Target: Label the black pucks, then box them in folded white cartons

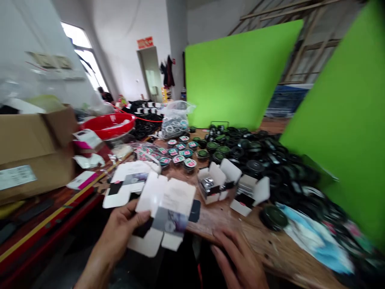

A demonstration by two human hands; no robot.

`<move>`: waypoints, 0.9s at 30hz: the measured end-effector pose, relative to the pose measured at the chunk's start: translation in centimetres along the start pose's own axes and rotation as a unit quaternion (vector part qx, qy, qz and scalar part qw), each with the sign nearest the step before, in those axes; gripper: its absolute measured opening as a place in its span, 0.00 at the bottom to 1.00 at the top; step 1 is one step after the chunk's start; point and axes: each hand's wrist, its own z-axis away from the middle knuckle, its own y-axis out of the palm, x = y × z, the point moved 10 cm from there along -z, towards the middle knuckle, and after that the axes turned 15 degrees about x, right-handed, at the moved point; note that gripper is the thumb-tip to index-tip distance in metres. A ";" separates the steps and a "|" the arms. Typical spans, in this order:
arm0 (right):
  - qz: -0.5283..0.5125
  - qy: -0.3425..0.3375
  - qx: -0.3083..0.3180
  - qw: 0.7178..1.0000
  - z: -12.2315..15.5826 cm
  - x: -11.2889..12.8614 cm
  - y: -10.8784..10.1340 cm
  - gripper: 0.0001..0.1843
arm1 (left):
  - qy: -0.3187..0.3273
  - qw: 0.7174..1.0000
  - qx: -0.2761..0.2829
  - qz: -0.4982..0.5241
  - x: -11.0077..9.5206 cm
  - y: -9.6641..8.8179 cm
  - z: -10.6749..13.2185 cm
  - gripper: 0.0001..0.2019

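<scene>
Nearest is the left hand (120, 226), pinching a flat white card box (168, 212) by its edge. It looks light and bendy, so an edge is a good place to hold. The right hand (237, 261) is loose and open, holding nothing. Past the hands, a wooden tabletop (210, 216) carries folded boxes (219, 180) and many round jars (255, 168). A green screen (240, 72) stands behind them.
</scene>
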 end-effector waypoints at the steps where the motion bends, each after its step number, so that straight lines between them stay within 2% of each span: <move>1: 0.016 0.019 0.019 1.000 -1.1 -0.4 -0.1 0.15 | -0.015 0.997 0.073 0.025 1.3 3.8 0.0 0.19; 3: 0.063 0.046 0.053 0.996 -2.9 -0.9 0.1 0.23 | -0.028 0.983 0.174 0.055 3.2 9.9 0.5 0.17; 4: 0.077 0.057 0.066 0.993 -3.5 -1.2 0.3 0.25 | -0.026 0.978 0.196 0.062 3.8 12.0 0.8 0.16; 5: 0.089 0.068 0.073 0.991 -3.8 -1.3 0.6 0.25 | -0.023 0.976 0.204 0.066 4.4 13.4 1.0 0.16; 7: 0.110 0.088 0.064 0.988 -3.4 -1.5 0.9 0.23 | -0.033 0.975 0.205 0.075 5.5 14.9 1.1 0.16; 11: 0.119 0.110 0.052 0.985 -0.9 -1.4 1.5 0.14 | -0.079 0.953 0.266 0.120 7.3 16.1 1.3 0.14; 14: 0.107 0.103 0.041 0.988 0.6 -1.5 1.4 0.15 | -0.101 0.938 0.292 0.154 8.0 16.1 1.4 0.11; 17: 0.131 0.079 0.029 0.988 1.3 -1.2 1.5 0.19 | -0.085 0.948 0.268 0.147 8.3 15.8 1.4 0.10; 21: 0.165 0.071 0.007 0.984 2.0 -0.8 1.7 0.19 | -0.072 0.966 0.194 0.156 9.2 15.5 1.8 0.07; 27: 0.155 0.056 -0.029 0.986 2.7 0.1 1.5 0.15 | -0.076 0.965 0.163 0.189 9.7 15.5 3.0 0.07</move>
